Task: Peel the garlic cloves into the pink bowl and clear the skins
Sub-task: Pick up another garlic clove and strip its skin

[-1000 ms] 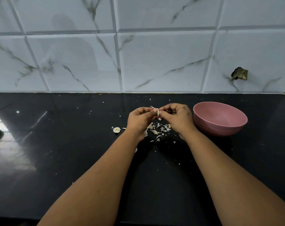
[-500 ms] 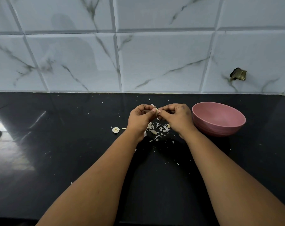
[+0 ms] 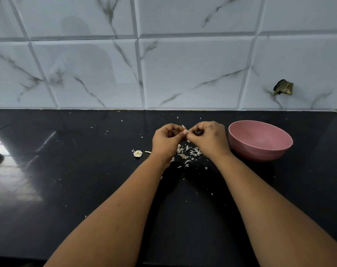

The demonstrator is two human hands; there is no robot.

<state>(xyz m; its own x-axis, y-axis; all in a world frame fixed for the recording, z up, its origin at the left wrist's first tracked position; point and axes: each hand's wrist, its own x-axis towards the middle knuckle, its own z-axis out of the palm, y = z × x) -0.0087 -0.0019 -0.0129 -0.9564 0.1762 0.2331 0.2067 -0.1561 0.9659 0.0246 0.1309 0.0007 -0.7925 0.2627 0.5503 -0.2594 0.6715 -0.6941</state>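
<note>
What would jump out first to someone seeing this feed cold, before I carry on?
Two hands meet at the centre over the black counter: the left hand and right hand both pinch a small garlic clove between their fingertips. Just right of them sits the pink bowl; no cloves show in the part of its inside that is visible. Pale skins lie scattered on the counter below the hands.

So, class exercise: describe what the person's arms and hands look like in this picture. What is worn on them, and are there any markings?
Both forearms are bare all the way to the bottom edge: no sleeves, gloves, watch or bracelets show. The left hand and the right hand show no rings. The right hand has a small dark smudge on its back. The fingers have short nails without visible polish.
</note>
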